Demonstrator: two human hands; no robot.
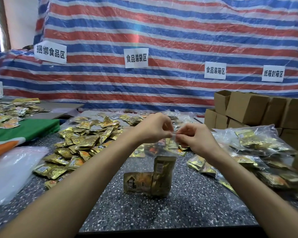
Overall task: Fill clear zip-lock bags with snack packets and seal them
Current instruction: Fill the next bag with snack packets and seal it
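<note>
We log the tarpaulin [162,31] as broad red and blue stripes parted by thin white lines. Paper labels [136,57] on it: white, black characters. Table top [162,212]: dark grey, flecked all over with white and pale specks. Loose snack packets [86,140]: shiny gold, with orange patches and black marks. Zip-lock bag [163,152]: clear, colourless. Through it we see gold packets, one with a black block mark and an orange patch, another with a white barcode panel. Cardboard boxes [248,107]: plain brown. Cloth [27,129] at left: green, then a white band, then orange. Plastic sheets [10,169]: milky white.
</note>
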